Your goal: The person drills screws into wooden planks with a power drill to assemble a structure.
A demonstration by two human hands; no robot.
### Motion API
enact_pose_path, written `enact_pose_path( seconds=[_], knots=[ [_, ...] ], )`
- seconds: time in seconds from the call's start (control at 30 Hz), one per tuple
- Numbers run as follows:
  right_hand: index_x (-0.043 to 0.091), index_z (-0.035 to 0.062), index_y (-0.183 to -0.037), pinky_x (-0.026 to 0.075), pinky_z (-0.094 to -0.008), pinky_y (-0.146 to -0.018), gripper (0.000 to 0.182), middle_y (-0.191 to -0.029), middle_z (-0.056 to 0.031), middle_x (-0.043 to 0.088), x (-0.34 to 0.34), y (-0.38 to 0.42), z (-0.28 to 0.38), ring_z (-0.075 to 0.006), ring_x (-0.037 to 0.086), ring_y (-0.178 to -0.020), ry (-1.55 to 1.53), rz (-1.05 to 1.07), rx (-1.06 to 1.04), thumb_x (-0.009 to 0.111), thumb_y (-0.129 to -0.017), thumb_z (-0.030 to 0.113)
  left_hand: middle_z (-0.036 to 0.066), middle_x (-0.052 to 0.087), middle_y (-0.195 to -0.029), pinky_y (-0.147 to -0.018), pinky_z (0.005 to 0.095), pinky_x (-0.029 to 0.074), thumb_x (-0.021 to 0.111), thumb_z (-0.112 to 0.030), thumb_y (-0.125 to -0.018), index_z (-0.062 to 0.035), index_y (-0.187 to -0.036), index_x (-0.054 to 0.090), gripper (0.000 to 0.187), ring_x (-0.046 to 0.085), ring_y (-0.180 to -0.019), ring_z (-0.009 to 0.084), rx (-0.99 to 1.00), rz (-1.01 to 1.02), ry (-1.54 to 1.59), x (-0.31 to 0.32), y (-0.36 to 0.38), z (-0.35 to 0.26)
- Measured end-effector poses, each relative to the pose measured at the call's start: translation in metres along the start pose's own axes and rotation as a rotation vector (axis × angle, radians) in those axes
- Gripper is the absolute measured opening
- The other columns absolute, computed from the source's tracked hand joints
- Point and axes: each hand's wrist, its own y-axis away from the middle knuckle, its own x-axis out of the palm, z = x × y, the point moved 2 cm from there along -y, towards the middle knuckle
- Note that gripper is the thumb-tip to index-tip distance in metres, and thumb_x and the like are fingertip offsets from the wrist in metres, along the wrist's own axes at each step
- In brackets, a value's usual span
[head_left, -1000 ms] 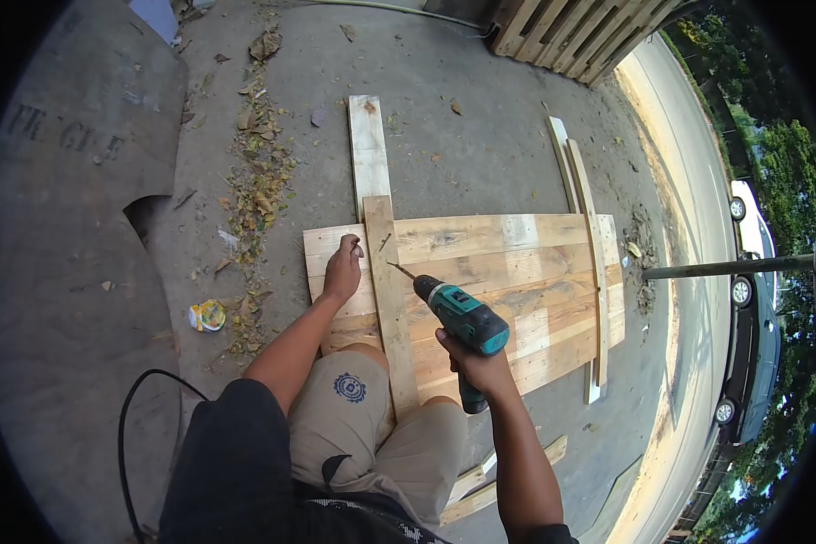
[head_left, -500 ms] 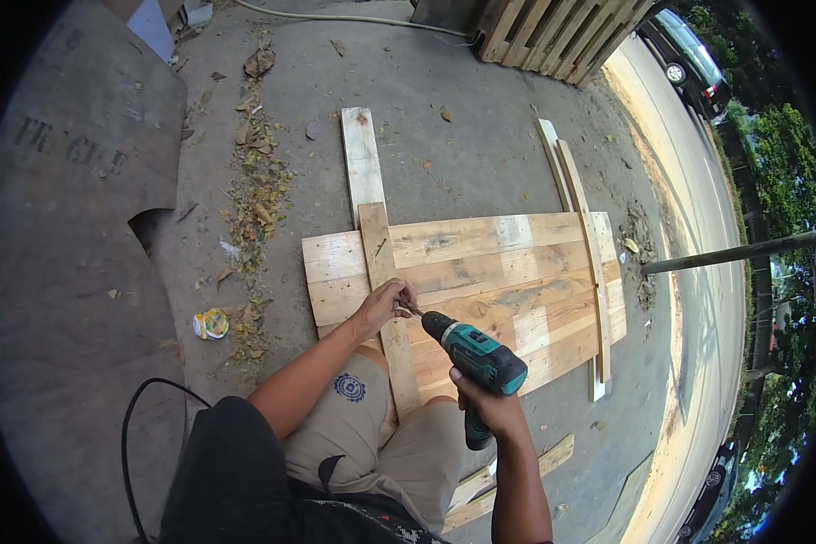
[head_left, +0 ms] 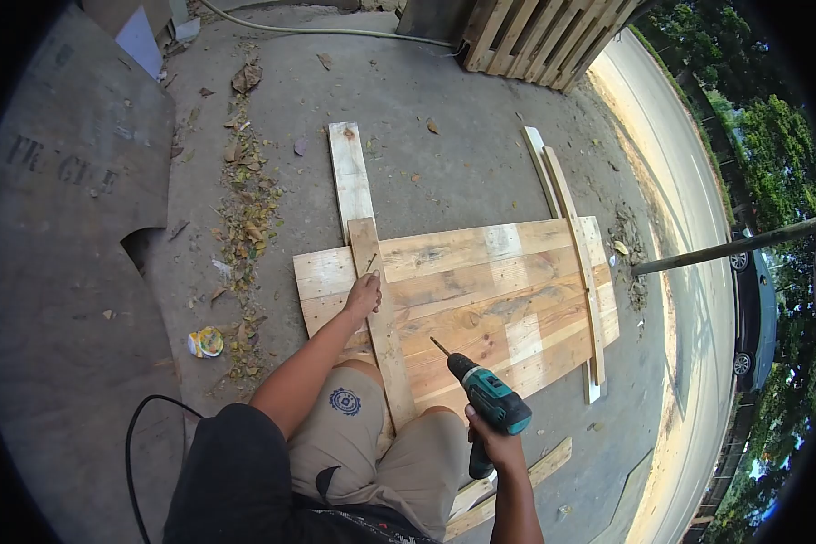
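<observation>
My right hand (head_left: 494,440) grips the handle of a teal and black cordless drill (head_left: 497,401). Its bit (head_left: 440,347) points up and left, above the boards and touching nothing. My left hand (head_left: 364,296) rests on a wooden crosspiece (head_left: 385,349) with its fingers curled; what they hold, if anything, is hidden. Just beyond those fingertips a screw (head_left: 372,261) shows on the crosspiece. Beneath lies a panel of joined planks (head_left: 462,286), with a second crosspiece (head_left: 582,258) across its right end.
White-faced planks (head_left: 349,168) extend past the panel. Loose boards (head_left: 530,476) lie near my right knee. A pallet (head_left: 539,41) stands at the back, a plywood sheet (head_left: 72,272) on the left. A crumpled yellow-white wrapper (head_left: 206,343) and dry leaves lie on the concrete. A pole (head_left: 725,247) is at right.
The drill has drawn away from my left hand, down and to the right. My left hand has moved up the crosspiece to the screw. The camera view has shifted slightly.
</observation>
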Motion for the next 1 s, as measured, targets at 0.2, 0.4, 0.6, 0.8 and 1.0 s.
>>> enact_pose_path(
  seconds=[0.2,0.4,0.6,0.8,1.0],
  knots=[
    [0.061,0.0061,-0.088,0.044,-0.0284,-0.05,0.017,-0.064,0.0001,0.056,-0.047,0.043,-0.08,-0.0118,0.054,-0.052,-0.03,-0.244,0.084,0.074,-0.088,0.018,0.015,0.064,-0.108,-0.089,0.0471,0.047,0.062,-0.028,-0.093,-0.0041,-0.105,0.059,0.027,0.059,-0.108,0.0339,0.364,-0.336,-1.154,-0.011,-0.037,-0.04],
    [0.058,0.0091,-0.092,0.046,-0.0315,-0.045,0.017,-0.063,-0.0022,0.056,-0.077,0.126,-0.189,-0.0158,0.056,-0.048,-0.161,-0.532,0.272,0.072,-0.087,0.017,0.015,0.061,-0.115,-0.094,0.0474,0.044,0.051,-0.013,-0.097,-0.0043,-0.112,0.058,0.019,0.055,-0.113,0.0331,0.309,-0.321,-1.323,-0.017,-0.056,-0.013],
    [0.059,0.0106,-0.089,0.047,-0.0335,-0.044,0.022,-0.063,-0.0026,0.056,-0.043,0.206,-0.287,-0.0168,0.056,-0.047,-0.47,-0.705,0.462,0.074,-0.087,0.027,0.016,0.065,-0.1,-0.085,0.0421,0.046,0.048,-0.018,-0.101,-0.0012,-0.103,0.053,0.018,0.062,-0.09,0.029,0.268,-0.18,-0.93,-0.074,-0.025,0.011],
    [0.06,0.0104,-0.09,0.046,-0.0316,-0.046,0.024,-0.062,-0.0012,0.055,-0.022,0.196,-0.333,-0.0149,0.055,-0.048,-0.474,-0.663,0.371,0.076,-0.085,0.028,0.005,0.059,-0.074,-0.069,0.0338,0.046,0.049,-0.016,-0.1,-0.0042,-0.097,0.051,0.013,0.056,-0.07,0.0177,0.224,-0.003,-0.856,-0.194,0.026,0.03],
    [0.066,0.0057,-0.113,0.054,-0.0353,-0.072,0.033,-0.095,-0.0068,0.069,-0.012,0.162,-0.362,-0.0193,0.066,-0.08,-0.439,-0.592,0.293,0.07,-0.085,0.023,0.001,0.055,-0.075,-0.057,0.0319,0.045,0.048,-0.018,-0.102,-0.0109,-0.096,0.048,0.009,0.05,-0.062,0.0132,-0.037,0.0,-0.676,-0.279,0.125,0.044]
  ],
)
